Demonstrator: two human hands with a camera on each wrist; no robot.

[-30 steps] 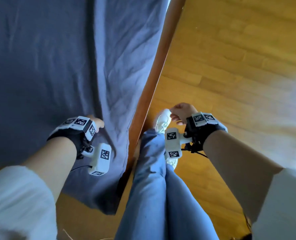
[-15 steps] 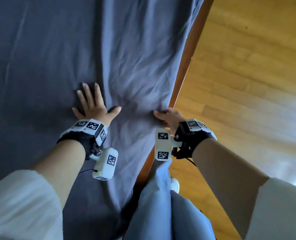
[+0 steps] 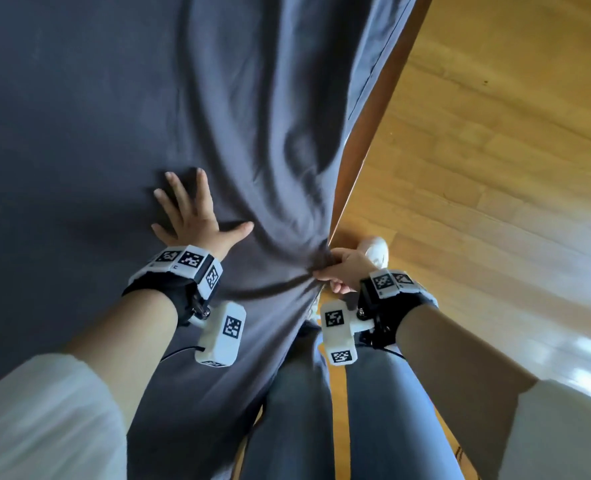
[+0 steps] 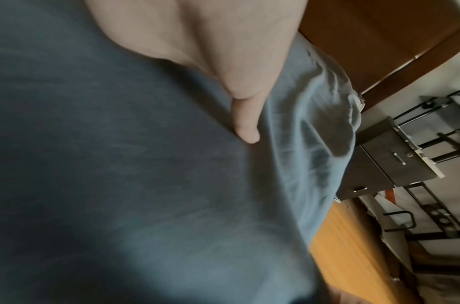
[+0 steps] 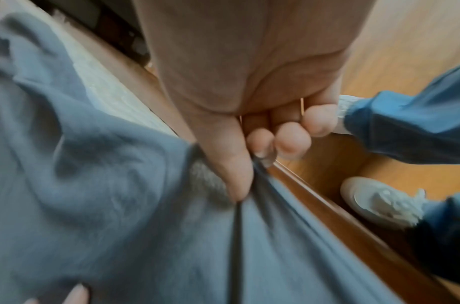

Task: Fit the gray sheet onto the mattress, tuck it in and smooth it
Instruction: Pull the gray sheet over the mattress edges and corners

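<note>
The gray sheet (image 3: 96, 116) covers the mattress and hangs over its right side in long folds. My left hand (image 3: 191, 216) lies flat on top of the sheet with fingers spread; its thumb (image 4: 245, 131) presses the cloth in the left wrist view. My right hand (image 3: 339, 268) grips a bunched fold of the gray sheet (image 5: 120, 205) at the bed's right edge, thumb and curled fingers (image 5: 260, 142) pinching the cloth. A strip of pale mattress (image 5: 106, 96) shows under the lifted sheet in the right wrist view.
The wooden bed frame rail (image 3: 366, 133) runs along the sheet's right edge. Beyond it is wooden floor (image 3: 494, 168). My legs in blue jeans (image 3: 321, 410) and a white shoe (image 3: 377, 251) stand against the rail. A dark cabinet (image 4: 395, 162) stands past the bed.
My right hand went from touching the sheet's edge to gripping a bunch of it, pulling folds toward the rail. The left hand stays flat on the sheet, shifted slightly along the bed.
</note>
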